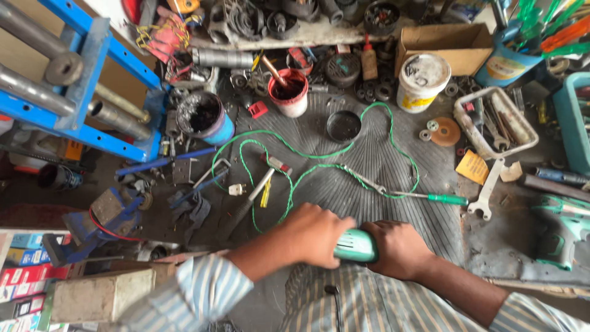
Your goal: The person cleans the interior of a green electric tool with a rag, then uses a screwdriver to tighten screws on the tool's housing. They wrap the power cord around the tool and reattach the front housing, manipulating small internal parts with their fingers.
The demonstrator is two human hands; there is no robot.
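Note:
Both hands grip a green power tool (355,246) held close to my body. My left hand (313,237) wraps the tool's left end. My right hand (396,249) closes around its right end. A thin green cord (319,157) runs from the tool in loops over the dark ribbed mat (369,154) on the workbench. Just beyond my hands lie a green-handled screwdriver (430,198) and a hammer (249,203).
A red-stained cup (289,92), a black-filled tin (206,117), a small black dish (343,126), a white tub (421,80) and a cardboard box (448,46) stand farther back. A wire basket of tools (495,123), a spanner (488,190) and a green drill (562,237) sit right. A blue vise (107,215) sits left.

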